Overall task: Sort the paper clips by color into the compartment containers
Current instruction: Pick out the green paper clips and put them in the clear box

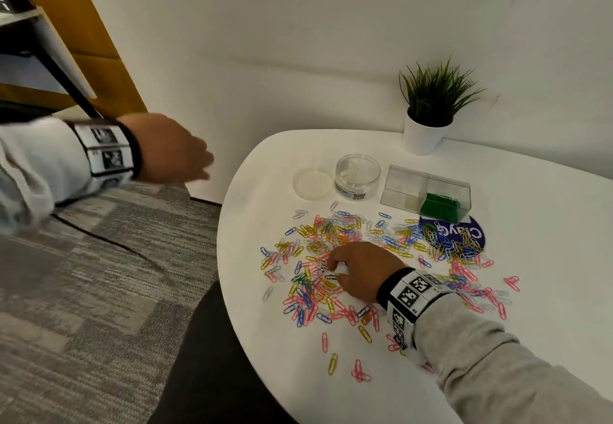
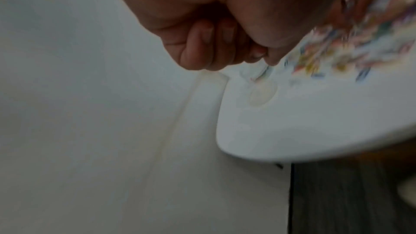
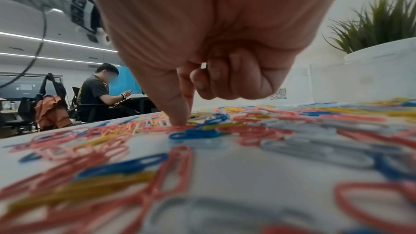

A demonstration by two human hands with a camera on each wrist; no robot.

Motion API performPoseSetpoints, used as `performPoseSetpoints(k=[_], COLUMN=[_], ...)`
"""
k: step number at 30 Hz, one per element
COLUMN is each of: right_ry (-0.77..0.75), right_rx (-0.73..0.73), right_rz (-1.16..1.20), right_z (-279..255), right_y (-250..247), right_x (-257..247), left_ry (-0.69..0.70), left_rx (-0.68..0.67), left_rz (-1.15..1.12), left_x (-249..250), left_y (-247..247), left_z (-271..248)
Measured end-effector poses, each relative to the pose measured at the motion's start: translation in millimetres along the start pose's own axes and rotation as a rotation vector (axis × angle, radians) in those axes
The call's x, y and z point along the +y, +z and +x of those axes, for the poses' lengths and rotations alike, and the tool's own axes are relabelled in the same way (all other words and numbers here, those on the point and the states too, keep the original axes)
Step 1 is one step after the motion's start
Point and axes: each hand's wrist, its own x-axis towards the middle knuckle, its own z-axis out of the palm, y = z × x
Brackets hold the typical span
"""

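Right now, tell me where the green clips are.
In the head view, the green clips fill the right compartment of the clear box, right of the round jar, near the plant.
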Motion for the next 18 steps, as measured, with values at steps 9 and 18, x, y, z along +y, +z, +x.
performPoseSetpoints(k=[9, 18], right_ry=[-0.007, 0.117], right_rx=[-0.014, 0.115], right_rz=[-0.036, 0.345], right_z=[5.0, -9.3], right_y=[4.4, -19.6], right_x=[-6.8, 17.8], left_ry=[0.088, 0.103], left_rx=[0.047, 0.354], left_rz=[-0.259, -0.960], left_x=[65.3, 189.2], left_y=[20.0, 37.7], left_z=[27.6, 55.8])
